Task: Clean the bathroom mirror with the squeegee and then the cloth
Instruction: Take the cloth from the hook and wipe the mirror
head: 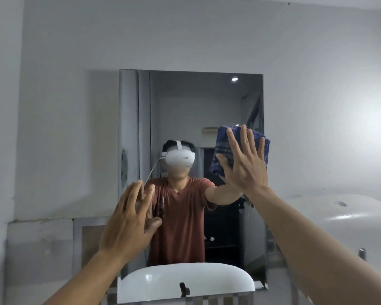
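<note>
A frameless rectangular mirror (185, 102) hangs on the pale wall ahead. My right hand (243, 164) presses a blue checked cloth (223, 139) flat against the glass near the mirror's right edge, fingers spread over it. My left hand (130, 219) is raised at the mirror's lower left edge, fingers apart, nothing in it; whether it touches the glass I cannot tell. The mirror shows a person in a rust-red shirt with a white headset. No squeegee is in view.
A white basin (343, 216) sits at the right, below mirror height, and its reflection (163, 280) fills the bottom of the mirror. A ledge or tiled strip (42, 236) runs along the wall at lower left.
</note>
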Motion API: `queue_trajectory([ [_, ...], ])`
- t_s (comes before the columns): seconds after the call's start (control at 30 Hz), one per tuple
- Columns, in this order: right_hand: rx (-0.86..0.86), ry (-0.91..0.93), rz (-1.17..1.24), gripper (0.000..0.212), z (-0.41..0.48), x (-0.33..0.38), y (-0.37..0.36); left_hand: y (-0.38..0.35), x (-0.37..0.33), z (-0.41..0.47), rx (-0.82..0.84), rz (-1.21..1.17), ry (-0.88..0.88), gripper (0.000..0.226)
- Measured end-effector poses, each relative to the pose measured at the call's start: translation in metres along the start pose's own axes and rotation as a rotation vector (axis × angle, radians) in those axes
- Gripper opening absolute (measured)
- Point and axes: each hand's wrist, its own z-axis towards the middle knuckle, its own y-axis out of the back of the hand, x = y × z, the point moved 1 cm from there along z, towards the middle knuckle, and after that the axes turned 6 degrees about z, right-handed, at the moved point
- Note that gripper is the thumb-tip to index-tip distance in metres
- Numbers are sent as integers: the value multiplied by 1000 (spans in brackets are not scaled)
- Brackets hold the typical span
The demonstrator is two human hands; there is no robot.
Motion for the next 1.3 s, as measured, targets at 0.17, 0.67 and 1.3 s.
queue_trajectory([
  [0.17, -6, -83, 60, 70, -42, 3, -12, -1, 1, -5, -9, -23, -10, 85],
  [0.67, 28, 147, 107, 64, -23, 122, -38, -26, 7, -66, 84, -142, -37, 88],
  [1.3, 255, 779, 48, 64, -5, 195, -49, -28, 2, -81, 123, -50, -38, 90],
])
